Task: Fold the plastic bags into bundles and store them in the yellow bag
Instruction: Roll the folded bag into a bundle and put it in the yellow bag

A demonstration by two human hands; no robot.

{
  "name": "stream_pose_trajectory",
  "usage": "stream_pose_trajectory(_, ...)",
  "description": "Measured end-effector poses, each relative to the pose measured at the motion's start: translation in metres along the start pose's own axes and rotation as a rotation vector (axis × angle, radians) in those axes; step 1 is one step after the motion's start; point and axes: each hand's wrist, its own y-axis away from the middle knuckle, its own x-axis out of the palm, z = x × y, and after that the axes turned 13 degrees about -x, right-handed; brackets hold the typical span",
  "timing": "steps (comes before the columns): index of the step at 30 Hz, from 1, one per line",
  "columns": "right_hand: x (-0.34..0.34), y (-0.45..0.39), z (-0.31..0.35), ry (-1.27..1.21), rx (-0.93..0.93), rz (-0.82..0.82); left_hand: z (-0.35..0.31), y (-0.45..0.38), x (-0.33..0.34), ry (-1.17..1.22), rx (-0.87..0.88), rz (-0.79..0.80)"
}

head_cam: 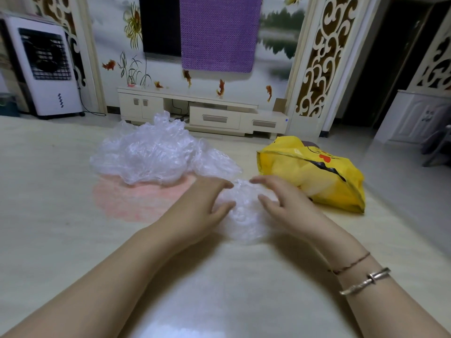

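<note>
While blur softens the centre, left hand (205, 203) and right hand (283, 203) cup a clear plastic bag (244, 215), fingers curled on it, its edges indistinct, yellow bag (324, 176) right, crumpled bag pile (156, 152) upper left.

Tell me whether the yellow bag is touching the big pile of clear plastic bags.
Apart. The head view shows bare floor between the yellow bag and the pile of clear plastic bags.

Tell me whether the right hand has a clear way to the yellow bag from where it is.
Probably yes. The yellow bag lies just beyond the right hand with nothing between them, though both hands are busy with the clear plastic bag.
</note>
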Motion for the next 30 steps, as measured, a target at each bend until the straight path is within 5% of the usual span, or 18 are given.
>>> stream_pose_trajectory(3,0.009,0.005,-0.002,0.062,0.080,0.431,-0.001,0.000,0.010,-0.204,-0.035,0.215)
stream_pose_trajectory(6,0.009,0.008,-0.008,0.164,0.174,0.598,0.002,-0.002,0.014,-0.398,-0.098,0.377)
stream_pose_trajectory(14,-0.004,0.011,-0.010,0.113,0.255,0.561,0.004,-0.002,0.008,-0.389,-0.137,0.418)
stream_pose_trajectory(20,-0.028,0.011,0.006,0.003,0.124,0.395,0.005,0.000,-0.013,0.086,-0.007,0.200)
stream_pose_trajectory(30,-0.037,0.016,0.008,0.076,0.125,0.570,0.001,0.003,-0.009,0.087,-0.085,0.403)
